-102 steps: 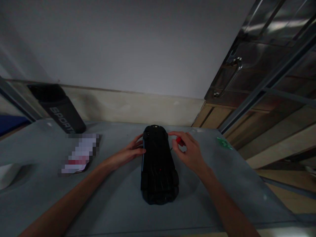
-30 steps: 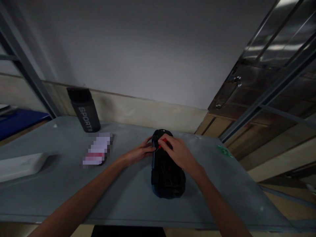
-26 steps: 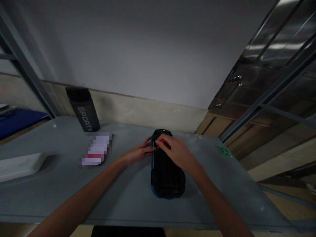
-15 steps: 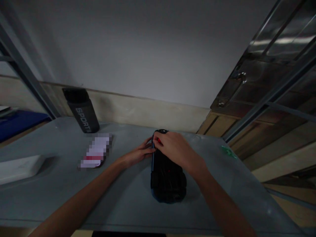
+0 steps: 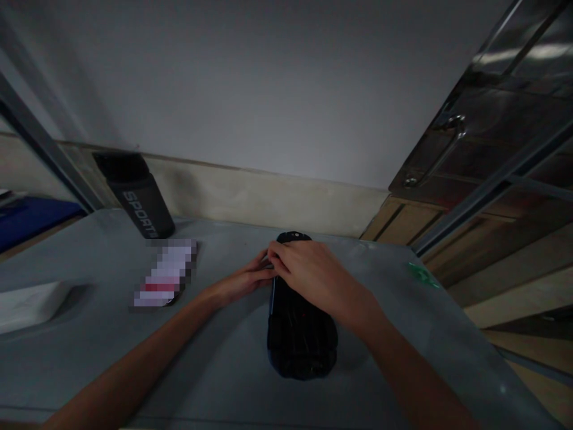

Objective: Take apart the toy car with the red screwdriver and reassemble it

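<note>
A black toy car (image 5: 301,334) lies upside down on the grey table (image 5: 197,364), its length running away from me. My left hand (image 5: 244,279) grips the car's left edge near the far end, fingers pressed against it. My right hand (image 5: 313,275) lies over the far half of the car with its fingers curled together at the left edge, touching my left fingertips. The small red tool it held a moment ago is hidden under those fingers.
A dark bottle (image 5: 136,197) marked SPORT stands at the back left by the wall. A blurred flat item (image 5: 163,273) lies left of my hands, a white block (image 5: 27,304) at the far left, a green scrap (image 5: 421,275) at the right edge. A metal door (image 5: 492,119) is on the right.
My right hand carried the red tool from the car's right side over to its far left edge and closed down over it. The left hand stayed on the car.
</note>
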{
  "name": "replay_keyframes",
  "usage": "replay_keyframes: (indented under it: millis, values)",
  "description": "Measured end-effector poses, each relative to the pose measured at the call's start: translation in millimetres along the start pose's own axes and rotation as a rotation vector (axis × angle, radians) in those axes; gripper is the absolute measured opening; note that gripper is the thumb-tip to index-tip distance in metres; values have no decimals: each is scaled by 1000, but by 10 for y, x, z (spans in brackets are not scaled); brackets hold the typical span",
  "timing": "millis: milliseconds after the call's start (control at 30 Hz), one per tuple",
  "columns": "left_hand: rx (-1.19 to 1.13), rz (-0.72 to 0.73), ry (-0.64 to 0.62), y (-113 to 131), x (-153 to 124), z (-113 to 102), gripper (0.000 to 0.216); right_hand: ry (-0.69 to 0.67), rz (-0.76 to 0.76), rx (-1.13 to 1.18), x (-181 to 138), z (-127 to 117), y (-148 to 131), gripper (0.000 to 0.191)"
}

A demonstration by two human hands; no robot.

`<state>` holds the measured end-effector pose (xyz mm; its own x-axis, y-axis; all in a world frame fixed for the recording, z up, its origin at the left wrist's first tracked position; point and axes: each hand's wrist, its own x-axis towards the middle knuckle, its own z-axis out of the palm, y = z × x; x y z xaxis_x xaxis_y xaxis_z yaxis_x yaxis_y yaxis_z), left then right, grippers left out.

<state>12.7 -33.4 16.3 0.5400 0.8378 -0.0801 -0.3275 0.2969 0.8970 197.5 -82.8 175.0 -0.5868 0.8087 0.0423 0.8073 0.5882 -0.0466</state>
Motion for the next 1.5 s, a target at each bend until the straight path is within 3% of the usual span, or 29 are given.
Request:
replay_keyframes:
  millis: [167,300,467,633,867,1000,1133,1300,1500]
  values:
    - [11,46,-47,-87,29,-92,34,24,-44,11,22,32,-20,24]
    - [22,34,-50,-120,41,-131,39,47,6,2,30,29,-61,32]
    - [73,0,-35,-61,4,-88,45,83,-70,88,-1,47,-34,18]
    - [5,18,-40,-80,27,-93,48,88,-66,49,25,95,11,20]
    - [7,56,-61,-55,13,-62,35,62,-3,38,-19,6,-2,25]
    - [18,53,-56,-23,-1,-28,37,65,-74,139,-56,-28,25,20]
    - [45,20,-20,-31,-6,-38,32,38,-76,62,-25,16,34,22]
    - [68,21,-20,4,-32,-17,46,62,-19,-10,-8,40,9,27]
    - [60,34,-13,24,-4,-6,39,31,-117,65,-51,42,82,21]
